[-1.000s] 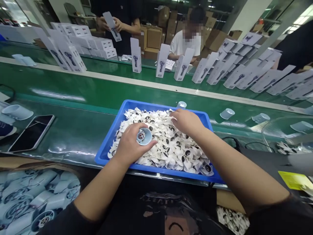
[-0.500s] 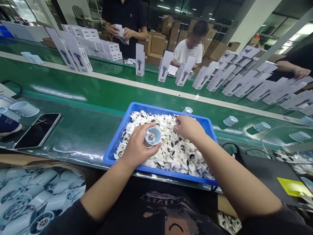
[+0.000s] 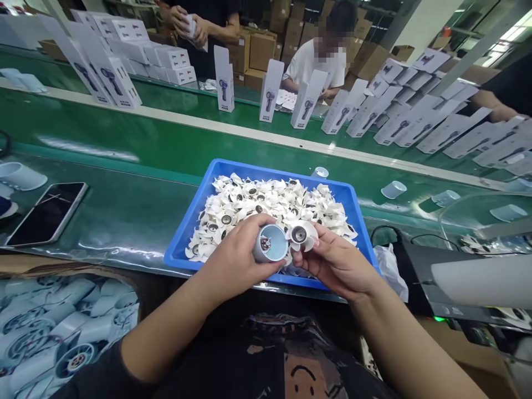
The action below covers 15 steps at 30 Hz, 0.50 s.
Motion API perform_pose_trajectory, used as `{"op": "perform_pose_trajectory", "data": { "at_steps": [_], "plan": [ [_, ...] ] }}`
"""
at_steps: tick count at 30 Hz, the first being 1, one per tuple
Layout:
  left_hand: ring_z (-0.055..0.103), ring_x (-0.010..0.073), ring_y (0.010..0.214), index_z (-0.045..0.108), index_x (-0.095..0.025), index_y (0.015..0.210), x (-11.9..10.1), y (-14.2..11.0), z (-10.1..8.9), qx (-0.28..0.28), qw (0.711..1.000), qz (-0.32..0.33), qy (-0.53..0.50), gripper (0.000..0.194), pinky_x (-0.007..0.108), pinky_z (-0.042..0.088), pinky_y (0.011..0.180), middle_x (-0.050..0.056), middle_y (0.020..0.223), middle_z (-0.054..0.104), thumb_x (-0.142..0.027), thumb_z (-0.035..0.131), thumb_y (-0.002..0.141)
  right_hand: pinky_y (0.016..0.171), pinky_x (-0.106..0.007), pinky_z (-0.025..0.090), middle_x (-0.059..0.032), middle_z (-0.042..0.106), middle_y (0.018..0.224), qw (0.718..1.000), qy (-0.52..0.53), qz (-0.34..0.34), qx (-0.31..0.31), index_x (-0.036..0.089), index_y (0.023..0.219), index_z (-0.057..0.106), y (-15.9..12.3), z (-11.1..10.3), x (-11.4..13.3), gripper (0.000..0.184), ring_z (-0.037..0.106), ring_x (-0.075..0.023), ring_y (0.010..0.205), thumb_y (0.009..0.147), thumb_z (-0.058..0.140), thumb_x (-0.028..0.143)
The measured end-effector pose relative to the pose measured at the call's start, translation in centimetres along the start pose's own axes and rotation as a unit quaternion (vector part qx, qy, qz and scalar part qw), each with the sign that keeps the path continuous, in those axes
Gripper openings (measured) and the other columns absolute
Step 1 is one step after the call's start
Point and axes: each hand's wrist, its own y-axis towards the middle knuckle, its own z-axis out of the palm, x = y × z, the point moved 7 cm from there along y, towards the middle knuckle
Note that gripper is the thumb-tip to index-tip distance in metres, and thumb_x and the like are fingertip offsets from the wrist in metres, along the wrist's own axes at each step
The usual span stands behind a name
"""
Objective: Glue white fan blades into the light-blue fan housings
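My left hand (image 3: 235,252) is wrapped round a light blue fan housing (image 3: 279,242), a short round tube whose open end faces up and right. A small motor with copper coils shows inside it. Right beside that opening, my right hand (image 3: 336,257) pinches a white fan blade (image 3: 306,234), its dark round hub turned toward me. Blade and housing are very close; whether they touch I cannot tell. Beneath both hands stands a blue tray (image 3: 183,227) heaped with white fan blades (image 3: 233,208).
At lower left lies a box of light blue housings (image 3: 78,327). A phone (image 3: 47,213) rests on the bench at left. Beyond the tray, housings (image 3: 393,190) stand on the green belt (image 3: 178,147). White printed boxes (image 3: 269,91) line its far side, with co-workers behind. A dark device (image 3: 432,288) sits at right.
My right hand has come out of the heap with a fan blade and moved down beside the housing. My left hand has tilted the housing toward the right. The view has shifted slightly.
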Motion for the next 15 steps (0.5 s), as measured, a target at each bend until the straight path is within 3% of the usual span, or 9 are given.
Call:
{"op": "perform_pose_trajectory", "data": {
  "at_steps": [6, 15],
  "plan": [
    [0.060, 0.0199, 0.110, 0.055, -0.018, 0.120, -1.0, -0.3, -0.5, -0.028, 0.997, 0.059, 0.043, 0.047, 0.032, 0.045, 0.099, 0.006, 0.116, 0.066, -0.029, 0.077, 0.080, 0.070, -0.017, 0.052, 0.0000, 0.063, 0.076, 1.000, -0.003, -0.012, 0.008, 0.019, 0.100, 0.062, -0.2, 0.0, 0.2, 0.036, 0.061, -0.0073, 0.070, 0.080, 0.082, 0.041],
    [0.062, 0.0217, 0.108, 0.056, -0.018, 0.119, -2.0, -0.5, 0.3, -0.010, 0.995, 0.075, 0.068, 0.048, 0.034, 0.048, 0.097, 0.007, 0.114, 0.067, -0.017, 0.073, 0.075, 0.065, -0.019, 0.049, 0.0011, 0.058, 0.084, 0.986, -0.139, -0.086, -0.012, 0.021, 0.101, 0.060, -1.6, 0.7, 1.6, 0.031, 0.056, -0.0079, 0.069, 0.083, 0.077, 0.039]
  ]
}}
